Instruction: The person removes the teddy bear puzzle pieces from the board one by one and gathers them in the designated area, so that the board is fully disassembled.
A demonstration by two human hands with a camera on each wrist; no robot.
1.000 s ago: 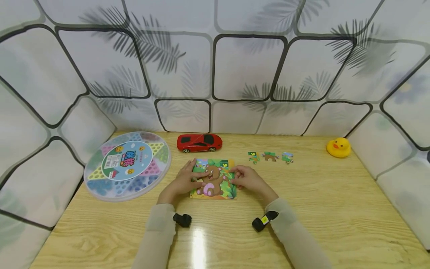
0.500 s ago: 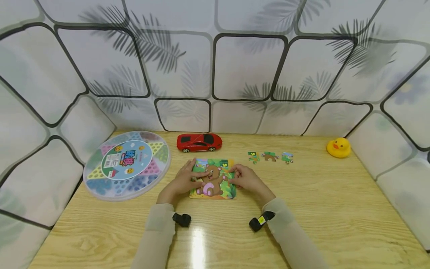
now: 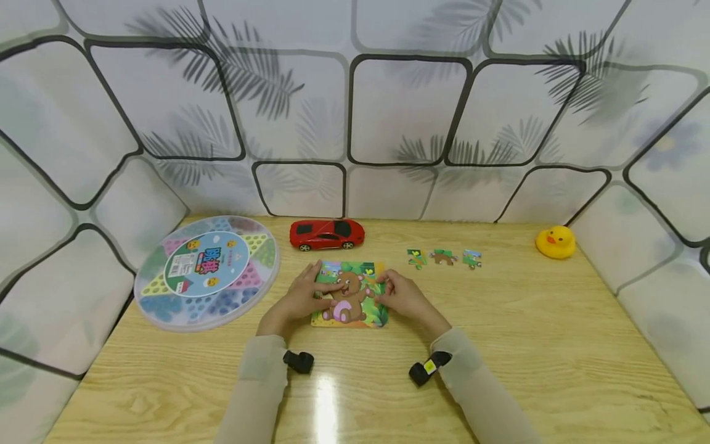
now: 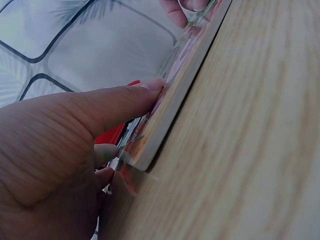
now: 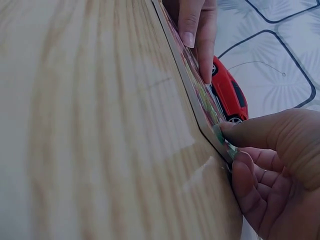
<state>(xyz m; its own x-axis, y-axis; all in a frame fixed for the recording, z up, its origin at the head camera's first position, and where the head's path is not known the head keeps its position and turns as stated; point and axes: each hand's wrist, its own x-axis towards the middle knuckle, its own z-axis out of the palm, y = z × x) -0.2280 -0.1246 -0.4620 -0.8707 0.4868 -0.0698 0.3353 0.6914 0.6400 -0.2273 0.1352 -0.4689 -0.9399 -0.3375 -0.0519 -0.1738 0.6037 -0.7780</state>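
Note:
A jigsaw puzzle (image 3: 345, 311) with a brown bear picture lies in its thin board on the table. My left hand (image 3: 299, 298) rests on its left side, thumb and forefinger stretched over the bear. In the left wrist view, the left thumb (image 4: 120, 106) presses on the picture near the board's edge (image 4: 172, 117). At the right edge my right hand (image 3: 407, 296) pinches the puzzle, the right thumb (image 5: 255, 132) on top and curled fingers (image 5: 250, 185) against the side. The right hand hides part of that edge.
Three loose puzzle pieces (image 3: 443, 258) lie in a row to the right. Behind the puzzle is a red toy car (image 3: 327, 235). A round Chinese checkers box (image 3: 206, 271) lies left; a yellow rubber duck (image 3: 556, 242) sits far right. A patterned cloth wall (image 3: 410, 111) borders the table.
Both hands keep their places on the puzzle. My right wrist has swung slightly to the left, and the head view has shifted a little. The loose pieces have not moved.

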